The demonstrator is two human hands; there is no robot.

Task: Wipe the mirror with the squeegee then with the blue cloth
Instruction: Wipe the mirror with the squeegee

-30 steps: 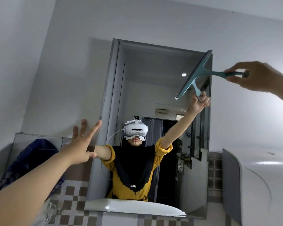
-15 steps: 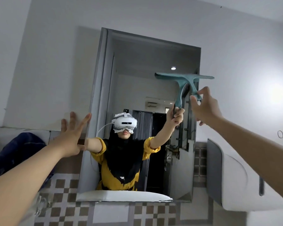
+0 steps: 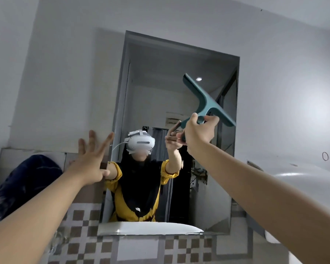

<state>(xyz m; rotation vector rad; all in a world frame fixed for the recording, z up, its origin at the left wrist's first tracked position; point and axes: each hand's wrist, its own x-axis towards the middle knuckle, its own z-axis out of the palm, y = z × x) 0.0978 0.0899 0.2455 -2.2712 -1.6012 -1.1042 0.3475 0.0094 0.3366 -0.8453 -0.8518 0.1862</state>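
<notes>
right hand (image 3: 196,134) gripped teal squeegee (image 3: 208,101) by handle, blade tilted diagonally over right half of mirror (image 3: 151,88) | left hand (image 3: 92,159) empty, fingers spread, at mirror's left edge | dark blue cloth (image 3: 21,187) lay far left, near checkered tiles (image 3: 80,221)

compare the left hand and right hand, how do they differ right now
The left hand is open, fingers spread, holding nothing; the right hand is shut on the squeegee. The left is beside the mirror, the right in front of its glass. Both are bare and reach forward.
</notes>
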